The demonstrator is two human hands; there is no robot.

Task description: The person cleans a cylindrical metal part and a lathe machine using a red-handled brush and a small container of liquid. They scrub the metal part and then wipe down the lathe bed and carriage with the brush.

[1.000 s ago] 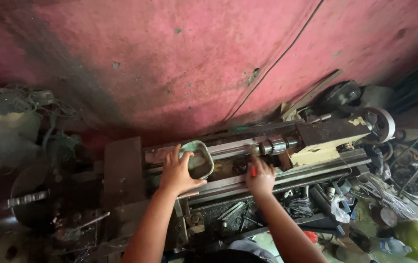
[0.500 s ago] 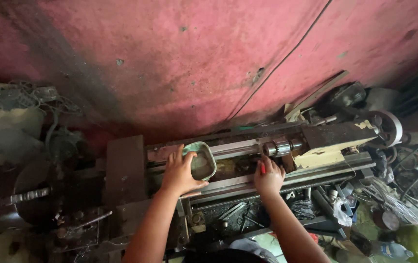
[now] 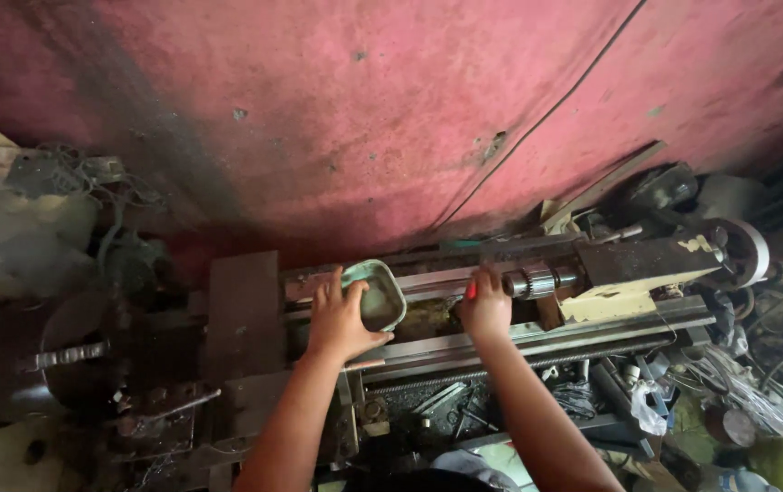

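1. The left hand (image 3: 339, 319) wraps its fingers around a small green rounded-square plastic tub (image 3: 375, 296) resting on the grimy metal lathe bed (image 3: 519, 342).
2. The right hand (image 3: 485, 308) closes on a red-handled tool (image 3: 471, 291) beside the steel drill chuck (image 3: 531, 281).

Both forearms extended fwd, bare. L hand (image 3: 341, 319) fingers curled, thumb out to the side. R hand (image 3: 485, 308) fisted, knuckles up.

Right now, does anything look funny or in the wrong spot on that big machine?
Yes. A green tub sits tilted on the lathe rails, steadied by the left hand. Loose tools lie jumbled underneath.
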